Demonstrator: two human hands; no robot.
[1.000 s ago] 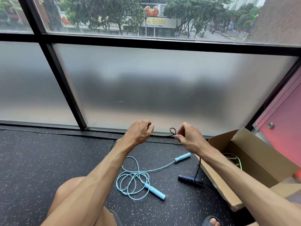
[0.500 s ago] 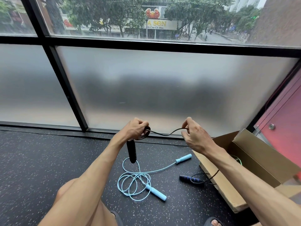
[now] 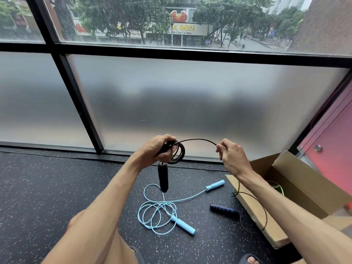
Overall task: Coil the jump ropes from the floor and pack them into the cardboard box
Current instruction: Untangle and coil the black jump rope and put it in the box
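Looking up from the bottom edge, I see two bare forearms rising toward the centre. A bent knee [image 3: 85, 227] sits at lower left, and a sandalled toe [image 3: 251, 261] is cut off by the frame's bottom edge.

Beyond them, on the speckled black rubber floor [image 3: 47, 187], the light blue jump rope with pale blue handles [image 3: 158, 212] lies in loose loops at lower centre, with no hand on it. To its right lies a black foam handle with blue stripes [image 3: 223, 210]. Its thin cord curves over the near flap of the box and passes behind the right forearm, where I lose part of it.

At centre, the left hand [image 3: 156, 149] is clenched, knuckles up, round several loops of the thin black jump rope [image 3: 171, 144]. A plain black handle [image 3: 163, 178] hangs straight down below the fist. The right hand [image 3: 231, 157] pinches the same cord between thumb and fingers, and an arc of cord spans the gap between the hands.

The open brown cardboard box [image 3: 304, 183] stands at right, on the floor. A thin green cord [image 3: 279, 187] shows inside it, mostly hidden by the arm.

Bare floor spreads across the left as far as the black-framed frosted glass window [image 3: 190, 103]. A red wall [image 3: 333, 149] closes in just behind the box at the right edge.
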